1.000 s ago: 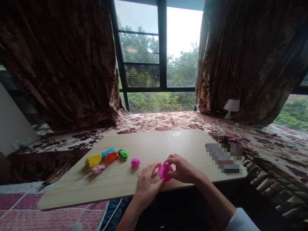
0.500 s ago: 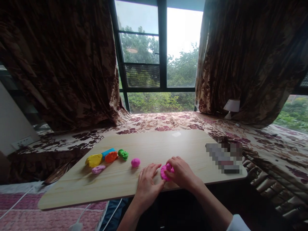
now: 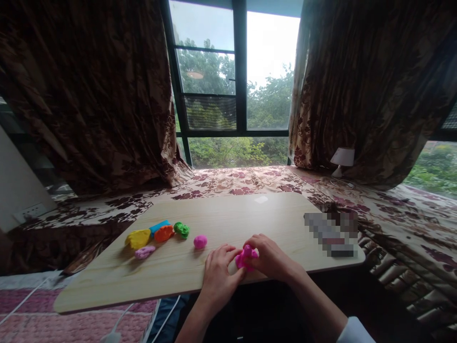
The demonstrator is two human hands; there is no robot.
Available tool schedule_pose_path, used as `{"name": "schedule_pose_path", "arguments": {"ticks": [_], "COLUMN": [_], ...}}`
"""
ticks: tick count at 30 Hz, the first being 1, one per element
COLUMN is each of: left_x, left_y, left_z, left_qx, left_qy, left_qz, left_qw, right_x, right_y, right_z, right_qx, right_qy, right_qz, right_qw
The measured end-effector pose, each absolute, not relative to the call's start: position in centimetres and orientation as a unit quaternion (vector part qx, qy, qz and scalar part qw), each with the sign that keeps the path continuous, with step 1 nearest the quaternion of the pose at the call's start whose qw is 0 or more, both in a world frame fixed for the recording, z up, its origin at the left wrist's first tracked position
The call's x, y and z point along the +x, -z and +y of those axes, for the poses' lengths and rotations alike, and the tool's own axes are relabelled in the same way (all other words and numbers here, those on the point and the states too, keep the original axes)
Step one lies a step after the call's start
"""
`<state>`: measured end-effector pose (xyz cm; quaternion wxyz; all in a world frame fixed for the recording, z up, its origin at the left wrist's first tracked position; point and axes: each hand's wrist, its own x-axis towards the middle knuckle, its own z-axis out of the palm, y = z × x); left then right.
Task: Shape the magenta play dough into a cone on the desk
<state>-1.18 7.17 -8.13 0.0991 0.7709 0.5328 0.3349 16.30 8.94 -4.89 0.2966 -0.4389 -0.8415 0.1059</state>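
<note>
- Bright pink clay lump (image 3: 244, 257) sits at the near edge of the wooden worktop (image 3: 228, 214), right of centre, pinched between both hands.
- Right hand (image 3: 270, 257): fingers curled over the lump's right and top side, thumb and fingertips closed on it, grasping it.
- Left hand (image 3: 218, 274): palm down on the worktop, fingers spread, fingertips pressed against the lump's left side; bracing it, not wrapped around it.
- Judged handling: light, soft and pliable; it will dent under any fingertip and likely cling a little to skin and wood. Not fragile, but its shape spoils easily. Best held low around the sides with light fingertip pressure, or lifted from underneath, not squeezed at the top knob.
- Left of the hands, apart from them: small magenta ball (image 3: 200, 241) alone on the worktop.
- Further left, a cluster: green piece (image 3: 182, 230), orange piece (image 3: 164, 233) touching a blue piece (image 3: 159, 225), yellow piece (image 3: 137, 238), and a pale pink piece (image 3: 144, 252) nearest the viewer.
- Right end of worktop: a blurred-out object (image 3: 332, 232); cannot tell what it is.
- Far side: floral cloth (image 3: 250, 178), small white lamp (image 3: 342, 159), window, dark curtains.
</note>
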Motion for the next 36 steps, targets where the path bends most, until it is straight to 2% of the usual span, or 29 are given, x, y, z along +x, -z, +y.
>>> {"name": "schedule_pose_path", "arguments": {"ticks": [12, 36], "left_x": [-1.12, -1.00], "left_y": [8.25, 8.08], "left_z": [7.21, 6.93], "left_qx": [0.776, 0.778], "left_qy": [-0.323, -0.328], "left_qz": [0.535, 0.530], "left_qw": [0.087, 0.082], "right_x": [16.53, 16.07], "right_y": [5.42, 5.00], "right_z": [9.70, 8.97], "right_qx": [-0.432, -0.466], "right_qy": [-0.108, -0.137], "right_qz": [-0.843, -0.792], "right_qw": [0.300, 0.369]}}
